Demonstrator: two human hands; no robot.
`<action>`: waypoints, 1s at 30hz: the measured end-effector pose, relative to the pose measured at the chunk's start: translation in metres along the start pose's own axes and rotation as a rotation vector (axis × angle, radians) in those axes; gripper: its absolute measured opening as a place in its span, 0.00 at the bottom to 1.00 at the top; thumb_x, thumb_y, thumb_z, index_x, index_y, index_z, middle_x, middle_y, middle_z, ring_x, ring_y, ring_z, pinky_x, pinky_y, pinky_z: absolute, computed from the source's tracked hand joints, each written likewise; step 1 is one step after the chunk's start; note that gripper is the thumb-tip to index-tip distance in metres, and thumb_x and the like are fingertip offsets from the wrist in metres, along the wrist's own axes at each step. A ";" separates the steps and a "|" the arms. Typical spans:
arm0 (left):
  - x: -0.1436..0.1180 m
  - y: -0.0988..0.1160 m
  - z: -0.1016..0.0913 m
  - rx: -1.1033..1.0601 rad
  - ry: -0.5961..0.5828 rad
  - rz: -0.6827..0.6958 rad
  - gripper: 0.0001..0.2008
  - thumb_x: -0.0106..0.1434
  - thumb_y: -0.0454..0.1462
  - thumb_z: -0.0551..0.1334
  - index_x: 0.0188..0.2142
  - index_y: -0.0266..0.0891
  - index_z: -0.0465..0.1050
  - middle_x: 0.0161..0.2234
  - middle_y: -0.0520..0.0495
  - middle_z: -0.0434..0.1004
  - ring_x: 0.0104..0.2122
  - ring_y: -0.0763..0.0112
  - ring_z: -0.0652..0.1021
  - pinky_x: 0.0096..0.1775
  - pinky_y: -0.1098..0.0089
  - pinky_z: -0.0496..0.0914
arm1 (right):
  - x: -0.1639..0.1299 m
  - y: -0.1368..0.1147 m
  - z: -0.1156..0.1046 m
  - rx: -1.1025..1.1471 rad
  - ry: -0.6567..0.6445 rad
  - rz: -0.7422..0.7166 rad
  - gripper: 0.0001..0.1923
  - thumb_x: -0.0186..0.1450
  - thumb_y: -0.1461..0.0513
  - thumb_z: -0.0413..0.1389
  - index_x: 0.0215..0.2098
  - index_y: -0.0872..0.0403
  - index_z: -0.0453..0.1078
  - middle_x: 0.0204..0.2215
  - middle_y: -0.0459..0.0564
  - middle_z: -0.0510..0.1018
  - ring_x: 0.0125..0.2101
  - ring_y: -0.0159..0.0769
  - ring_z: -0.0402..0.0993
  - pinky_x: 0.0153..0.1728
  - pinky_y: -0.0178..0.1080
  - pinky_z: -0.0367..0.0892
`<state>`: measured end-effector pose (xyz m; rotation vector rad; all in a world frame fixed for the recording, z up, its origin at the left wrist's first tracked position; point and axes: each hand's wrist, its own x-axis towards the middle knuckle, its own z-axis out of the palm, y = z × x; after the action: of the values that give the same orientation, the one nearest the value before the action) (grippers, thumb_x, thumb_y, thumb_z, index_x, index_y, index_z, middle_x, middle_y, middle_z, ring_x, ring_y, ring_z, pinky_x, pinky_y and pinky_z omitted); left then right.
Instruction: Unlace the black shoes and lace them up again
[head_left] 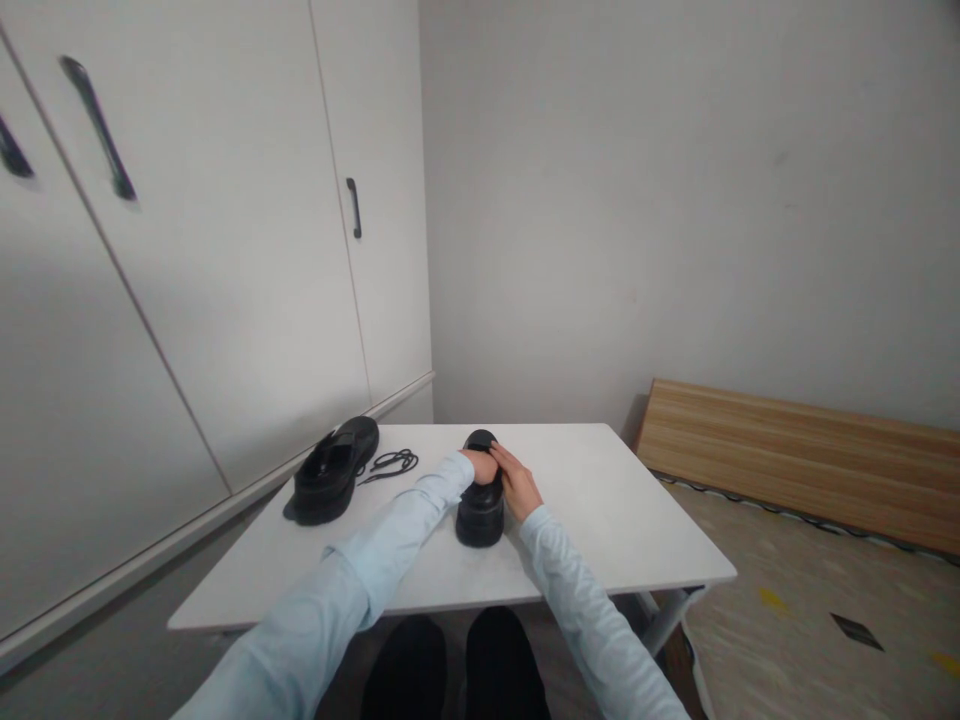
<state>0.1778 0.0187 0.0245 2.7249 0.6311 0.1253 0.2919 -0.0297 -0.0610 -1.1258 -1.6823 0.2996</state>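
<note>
A black shoe (480, 523) stands upright on the white table in front of me, its heel toward me and its toe pointing away. My left hand (481, 467) reaches over the shoe's opening with the wrist bent, and its fingers are hidden in or behind the shoe. Along the right side, my right hand (520, 486) presses against the shoe, its fingers stretched toward the toe and thumb out of sight. To the left, another black shoe (328, 478) rests with a dark sole-like piece at its far end. Dark shoelaces (394, 462) lie loosely coiled beside it.
The white table (615, 520) stands against white cabinets (225, 250) with dark handles on the left. A grey wall rises behind. On the right, a wooden board (795, 465) leans by the wall above a patterned floor covering. My knees are below the table's front edge.
</note>
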 end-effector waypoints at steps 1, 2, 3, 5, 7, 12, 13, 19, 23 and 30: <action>-0.003 -0.001 -0.005 0.017 -0.048 -0.014 0.12 0.63 0.39 0.58 0.42 0.32 0.70 0.40 0.43 0.73 0.37 0.67 0.75 0.39 0.64 0.71 | 0.000 0.001 0.000 0.003 -0.006 0.004 0.29 0.57 0.72 0.44 0.55 0.51 0.65 0.57 0.46 0.65 0.58 0.38 0.59 0.60 0.45 0.52; -0.008 0.000 -0.010 0.034 -0.094 -0.026 0.10 0.62 0.38 0.58 0.37 0.31 0.72 0.36 0.44 0.75 0.34 0.69 0.75 0.37 0.67 0.71 | 0.000 0.001 0.000 0.002 -0.015 0.007 0.28 0.58 0.72 0.44 0.55 0.51 0.64 0.57 0.47 0.64 0.58 0.39 0.59 0.60 0.45 0.53; -0.015 0.001 -0.015 0.049 -0.129 -0.030 0.09 0.62 0.37 0.58 0.31 0.31 0.73 0.31 0.45 0.76 0.30 0.70 0.75 0.35 0.70 0.69 | 0.000 0.002 -0.001 0.000 -0.024 0.008 0.28 0.59 0.71 0.44 0.56 0.51 0.64 0.58 0.47 0.64 0.58 0.39 0.59 0.60 0.46 0.53; -0.032 0.007 -0.024 0.064 -0.145 -0.017 0.13 0.64 0.38 0.54 0.27 0.34 0.73 0.28 0.48 0.76 0.28 0.72 0.74 0.33 0.74 0.67 | 0.000 0.003 -0.001 0.003 -0.035 0.002 0.26 0.60 0.69 0.45 0.56 0.51 0.63 0.58 0.48 0.63 0.58 0.39 0.59 0.60 0.46 0.53; -0.049 0.016 -0.026 0.110 -0.157 0.014 0.16 0.62 0.44 0.55 0.28 0.36 0.73 0.26 0.48 0.77 0.26 0.71 0.75 0.30 0.75 0.65 | 0.000 0.005 -0.001 0.011 -0.032 -0.003 0.25 0.61 0.69 0.45 0.55 0.50 0.64 0.58 0.47 0.63 0.58 0.38 0.59 0.60 0.47 0.53; -0.066 0.026 0.002 0.212 -0.070 -0.078 0.27 0.47 0.49 0.67 0.42 0.35 0.70 0.35 0.41 0.78 0.35 0.58 0.77 0.33 0.70 0.68 | -0.002 0.007 -0.002 0.016 -0.036 -0.013 0.23 0.62 0.67 0.46 0.55 0.49 0.64 0.58 0.48 0.65 0.58 0.37 0.58 0.60 0.48 0.53; -0.064 0.024 0.009 0.240 -0.055 -0.119 0.28 0.46 0.48 0.67 0.43 0.34 0.69 0.36 0.38 0.78 0.36 0.56 0.77 0.33 0.68 0.68 | -0.002 0.006 -0.002 0.009 -0.037 -0.020 0.23 0.62 0.66 0.46 0.55 0.49 0.64 0.57 0.49 0.65 0.58 0.37 0.58 0.60 0.49 0.53; -0.051 0.012 0.020 0.291 -0.109 -0.143 0.18 0.49 0.47 0.66 0.31 0.34 0.75 0.31 0.38 0.78 0.34 0.56 0.78 0.34 0.66 0.70 | -0.001 0.001 -0.007 -0.058 -0.065 -0.030 0.23 0.62 0.68 0.45 0.54 0.52 0.64 0.56 0.53 0.66 0.57 0.39 0.59 0.57 0.50 0.57; -0.047 0.014 0.012 0.309 -0.173 -0.126 0.18 0.49 0.47 0.66 0.30 0.33 0.75 0.30 0.37 0.79 0.33 0.56 0.78 0.33 0.66 0.70 | 0.012 -0.007 -0.022 -0.110 -0.160 -0.005 0.18 0.59 0.67 0.48 0.46 0.52 0.69 0.52 0.55 0.70 0.53 0.41 0.65 0.48 0.48 0.66; -0.045 0.019 0.016 0.272 -0.129 -0.167 0.21 0.47 0.48 0.67 0.34 0.32 0.74 0.33 0.35 0.78 0.35 0.54 0.77 0.33 0.65 0.70 | 0.048 -0.016 -0.035 -0.227 -0.238 0.023 0.11 0.53 0.68 0.55 0.35 0.53 0.67 0.32 0.48 0.76 0.36 0.36 0.72 0.40 0.41 0.67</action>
<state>0.1479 -0.0225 0.0156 2.8902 0.8918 -0.1892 0.3126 -0.0106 -0.0060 -1.3189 -1.9510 0.2700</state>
